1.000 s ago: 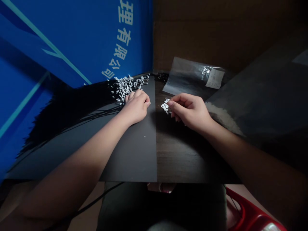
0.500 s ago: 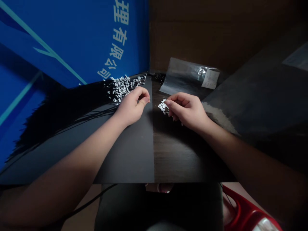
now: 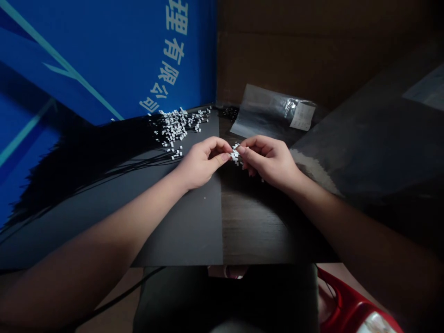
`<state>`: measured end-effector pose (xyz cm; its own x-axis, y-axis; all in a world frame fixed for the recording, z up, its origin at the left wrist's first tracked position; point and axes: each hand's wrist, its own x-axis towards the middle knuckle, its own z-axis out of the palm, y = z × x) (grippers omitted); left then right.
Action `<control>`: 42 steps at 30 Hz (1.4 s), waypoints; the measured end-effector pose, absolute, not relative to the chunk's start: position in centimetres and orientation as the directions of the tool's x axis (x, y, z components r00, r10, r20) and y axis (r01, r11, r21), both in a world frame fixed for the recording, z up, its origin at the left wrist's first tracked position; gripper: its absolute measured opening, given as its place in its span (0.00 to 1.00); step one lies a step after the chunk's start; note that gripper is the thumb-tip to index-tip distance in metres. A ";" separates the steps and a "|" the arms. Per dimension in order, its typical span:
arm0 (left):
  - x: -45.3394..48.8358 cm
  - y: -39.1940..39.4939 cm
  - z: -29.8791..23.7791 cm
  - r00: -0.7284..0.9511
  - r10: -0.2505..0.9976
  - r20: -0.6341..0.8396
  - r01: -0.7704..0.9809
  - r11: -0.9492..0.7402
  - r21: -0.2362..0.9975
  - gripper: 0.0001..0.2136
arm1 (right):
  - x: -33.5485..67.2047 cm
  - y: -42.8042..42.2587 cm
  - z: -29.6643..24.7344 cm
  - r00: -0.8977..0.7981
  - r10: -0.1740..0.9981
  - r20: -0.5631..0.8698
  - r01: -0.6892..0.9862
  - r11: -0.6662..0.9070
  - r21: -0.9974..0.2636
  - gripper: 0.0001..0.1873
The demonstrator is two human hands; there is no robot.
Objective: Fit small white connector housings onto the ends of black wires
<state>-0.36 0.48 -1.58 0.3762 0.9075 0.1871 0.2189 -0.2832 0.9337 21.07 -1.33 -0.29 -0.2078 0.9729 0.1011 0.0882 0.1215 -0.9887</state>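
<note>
The left hand [image 3: 204, 163] and right hand [image 3: 272, 159] are almost meeting at the white pieces [image 3: 235, 156], well in from the bench [image 3: 243, 231]'s front edge, any grip being indiscernible from here, while many white-tipped wires [image 3: 114, 136] are lying seemingly done toward the back edge and those pieces are apparently remaining.

So the table was a two-tone thing, matte dark grey surface [image 3: 180, 240] on the left and dark brown wood-grain surface [image 3: 251, 240] on the right, with a straight seam between. A fat bundle of thin black wire-like strands [image 3: 93, 148] sprawled across the grey side, loads of tiny white rectangular tips [image 3: 175, 124] clustered at one end, plus one little pale speck [image 3: 204, 198] nearer the front edge. Over on the brown: a small pile of white blocky bits [image 3: 237, 160] and a clear flat plastic bag [image 3: 262, 111] with a white paper label [image 3: 302, 115].
</note>
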 end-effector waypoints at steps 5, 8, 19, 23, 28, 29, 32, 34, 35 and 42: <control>-0.2 0.2 -1.7 0.397 0.899 0.184 0.203 -0.282 0.938 0.07 | 21.2 -1.5 -0.8 -0.252 0.960 0.122 0.140 0.161 -0.977 0.19; -0.2 0.1 -1.6 0.396 0.899 0.189 0.221 -0.293 0.930 0.08 | 21.4 -1.4 -1.2 -0.280 0.953 0.118 0.222 0.184 -0.958 0.18; 0.3 0.1 -1.7 0.266 0.954 0.139 0.014 -0.148 0.989 0.09 | 21.5 -1.2 -1.9 -0.287 0.889 0.358 0.304 0.439 -0.846 0.10; 1.0 -0.9 -1.2 0.173 0.984 0.048 -0.102 -0.030 0.994 0.09 | 21.3 -1.5 -1.4 -0.283 0.840 0.463 0.356 0.541 -0.762 0.07; 1.7 -1.8 -0.4 0.091 0.991 -0.094 -0.237 0.113 0.965 0.09 | 21.3 -1.8 -1.1 -0.317 0.802 0.505 0.405 0.596 -0.693 0.10; 1.8 -1.9 -0.3 0.079 0.991 -0.108 -0.257 0.125 0.958 0.09 | 21.3 -1.8 -1.1 -0.322 0.800 0.507 0.411 0.600 -0.686 0.11; 2.0 -2.0 -0.3 0.067 0.989 -0.128 -0.300 0.143 0.943 0.08 | 21.3 -1.9 -1.2 -0.337 0.792 0.508 0.414 0.610 -0.676 0.13; 2.0 -2.1 -0.3 0.067 0.989 -0.131 -0.312 0.146 0.939 0.07 | 21.3 -1.9 -1.2 -0.352 0.792 0.499 0.405 0.609 -0.682 0.14; 2.0 -2.1 -0.4 0.067 0.989 -0.132 -0.312 0.147 0.939 0.07 | 21.3 -1.9 -1.1 -0.359 0.796 0.487 0.402 0.603 -0.689 0.14; 1.8 -2.0 -0.8 0.058 0.993 -0.099 -0.227 0.109 0.968 0.03 | 21.4 -1.8 -1.0 -0.388 0.812 0.436 0.394 0.574 -0.718 0.15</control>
